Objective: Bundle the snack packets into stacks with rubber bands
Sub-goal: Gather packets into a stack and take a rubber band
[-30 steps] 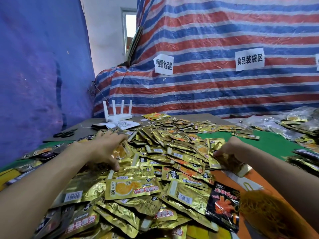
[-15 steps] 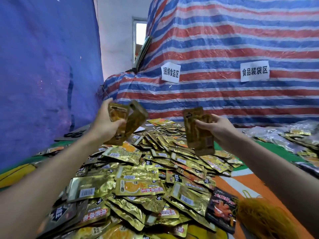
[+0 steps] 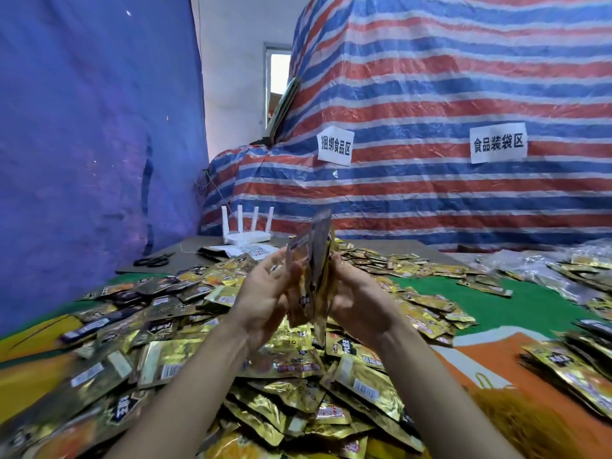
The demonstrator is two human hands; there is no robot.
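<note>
The left hand [image 3: 265,299], fingers flat, presses a sheaf of snack packets [image 3: 313,276] against the curled right hand [image 3: 357,293], upright above the loose pile [image 3: 288,359], probably to square the edges for banding.

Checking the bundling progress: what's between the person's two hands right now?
In the head view, a stack of gold foil snack packets stands upright between the left hand and the right hand, touched by both.
</note>
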